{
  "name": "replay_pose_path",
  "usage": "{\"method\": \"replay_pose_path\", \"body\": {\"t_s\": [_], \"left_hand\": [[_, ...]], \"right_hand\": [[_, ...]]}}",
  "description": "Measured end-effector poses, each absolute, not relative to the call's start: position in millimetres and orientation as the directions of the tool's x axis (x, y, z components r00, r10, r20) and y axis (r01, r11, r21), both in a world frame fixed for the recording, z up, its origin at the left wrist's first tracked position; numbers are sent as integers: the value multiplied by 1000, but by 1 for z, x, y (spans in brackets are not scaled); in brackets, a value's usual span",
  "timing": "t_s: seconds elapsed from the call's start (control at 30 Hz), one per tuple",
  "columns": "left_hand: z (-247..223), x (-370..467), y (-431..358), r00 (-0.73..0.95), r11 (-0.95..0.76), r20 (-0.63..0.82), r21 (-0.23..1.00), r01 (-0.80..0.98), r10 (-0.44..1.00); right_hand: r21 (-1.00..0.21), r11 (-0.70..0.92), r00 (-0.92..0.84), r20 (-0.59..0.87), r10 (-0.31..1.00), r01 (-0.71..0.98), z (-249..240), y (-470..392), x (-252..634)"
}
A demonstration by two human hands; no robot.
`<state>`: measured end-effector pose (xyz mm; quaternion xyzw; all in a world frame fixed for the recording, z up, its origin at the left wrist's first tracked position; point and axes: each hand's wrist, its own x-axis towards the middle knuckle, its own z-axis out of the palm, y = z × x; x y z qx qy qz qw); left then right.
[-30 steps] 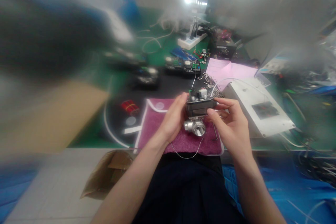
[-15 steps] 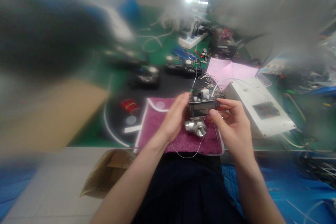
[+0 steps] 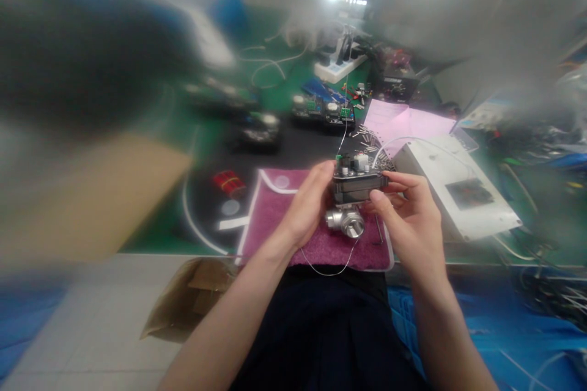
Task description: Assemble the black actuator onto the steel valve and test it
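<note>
Between my two hands is a motorized ball valve: a black actuator housing (image 3: pixel 358 188) with a circuit board (image 3: pixel 353 168) exposed on top and a steel valve body (image 3: pixel 346 223) below. My left hand (image 3: pixel 314 201) presses along its left side, the fingertips partly hidden behind it. At its right side, my right hand (image 3: pixel 406 204) pinches the housing between thumb and fingers. A thin white cable (image 3: pixel 389 143) runs from the board toward the right. Under the valve lies a purple towel (image 3: pixel 270 226) with white edging. An L-shaped hex key (image 3: pixel 379 232) rests on it near my right hand.
A white metal box (image 3: pixel 431 171) stands at the right, pink paper (image 3: pixel 394 122) behind it. Loose small metal parts (image 3: pixel 367 140) lie beyond the valve. Farther back are circuit-board units (image 3: pixel 338 115) and a power strip (image 3: pixel 339 67). A red bundle (image 3: pixel 229 183) sits at left.
The whole view has shifted slightly, so things appear a little farther right. Both hands keep the same hold on the valve, with no clear movement of their own.
</note>
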<state>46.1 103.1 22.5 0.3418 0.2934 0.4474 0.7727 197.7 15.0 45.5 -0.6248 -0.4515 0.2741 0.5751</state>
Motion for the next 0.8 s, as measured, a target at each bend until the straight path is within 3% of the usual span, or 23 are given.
{"method": "replay_pose_path", "body": {"t_s": [0.27, 0.5, 0.67, 0.8], "left_hand": [[20, 42, 99, 442, 281, -93, 880, -383, 892], [20, 31, 63, 528, 76, 64, 968, -238, 847], [24, 34, 45, 476, -129, 146, 989, -68, 867], [25, 35, 45, 481, -213, 189, 977, -5, 856]], "right_hand": [[-978, 101, 438, 174, 882, 185, 42, 12, 200], [-970, 106, 374, 183, 909, 217, 40, -20, 213], [-934, 143, 338, 257, 906, 326, 38, -42, 225], [-872, 84, 296, 253, 921, 483, 49, -50, 238]]}}
